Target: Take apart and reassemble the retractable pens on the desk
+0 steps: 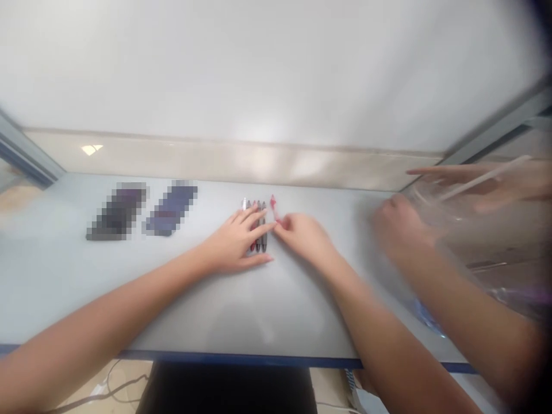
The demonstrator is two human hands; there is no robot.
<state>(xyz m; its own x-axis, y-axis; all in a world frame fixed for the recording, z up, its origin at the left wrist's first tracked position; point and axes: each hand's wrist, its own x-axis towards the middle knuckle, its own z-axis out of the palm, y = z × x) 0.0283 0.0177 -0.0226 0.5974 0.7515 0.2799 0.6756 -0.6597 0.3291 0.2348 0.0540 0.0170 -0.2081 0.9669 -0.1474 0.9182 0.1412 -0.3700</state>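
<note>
Several pens (264,244) lie side by side, roughly upright in the picture, near the middle of the table. My left hand (241,238) rests flat over them with its fingers spread, covering most of their length. One pen at the row's left end is white at its tip; others look red, grey and black. Just right of the row, my right hand (302,233) pinches a red pen (273,202) between thumb and fingers near its lower end. The hand hides the rest of that pen.
Two pixelated dark flat objects, one black (116,213) and one blue (172,208), lie on the table (194,316) to the left. At the right, another person's hands (401,224) hold something clear, like plastic. A pale wall (267,75) rises behind.
</note>
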